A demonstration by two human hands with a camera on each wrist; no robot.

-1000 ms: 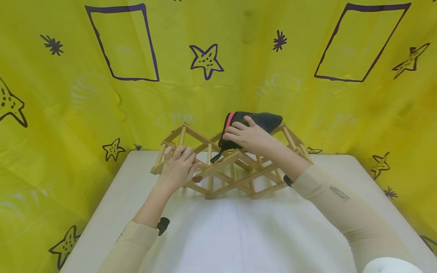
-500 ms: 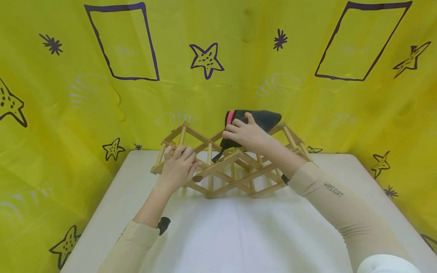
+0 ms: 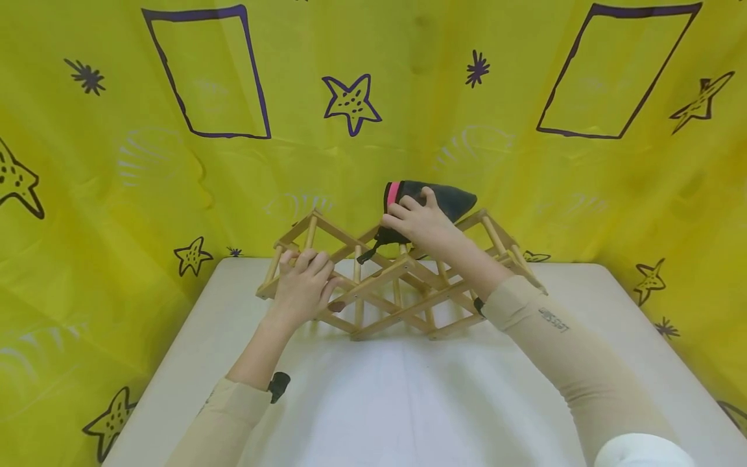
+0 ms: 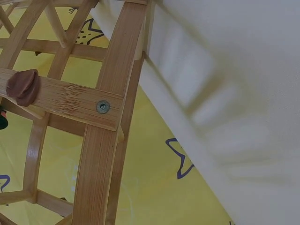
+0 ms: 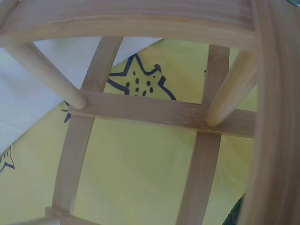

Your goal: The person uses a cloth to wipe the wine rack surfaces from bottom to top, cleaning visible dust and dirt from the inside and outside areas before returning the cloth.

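Note:
A foldable wooden wine rack (image 3: 403,311) with crossed slats and round dowels stands on the white table. My left hand (image 3: 303,285) grips its left part, fingers curled over the top. Over the rack's middle, my right hand (image 3: 426,224) holds a dark, tapered cloth item (image 3: 455,200) with a pink band and a short dangling strap. Its pointed end faces right; the palm side of the grip is hidden. The left wrist view shows rack slats (image 4: 108,70) close up; only a dark green edge (image 5: 234,213) enters the right wrist view, beyond the slats.
A small brown lump (image 4: 23,87) sits on a front slat. The white table (image 3: 379,402) reaches back to a yellow curtain (image 3: 408,84) with starfish drawings, close behind the rack. At the left wrist view's edge, a small green-and-red thing (image 4: 3,119) shows.
My right hand has raised the dark cloth item slightly, moving a little left and up off the rack top. The left hand and the rack have stayed in place.

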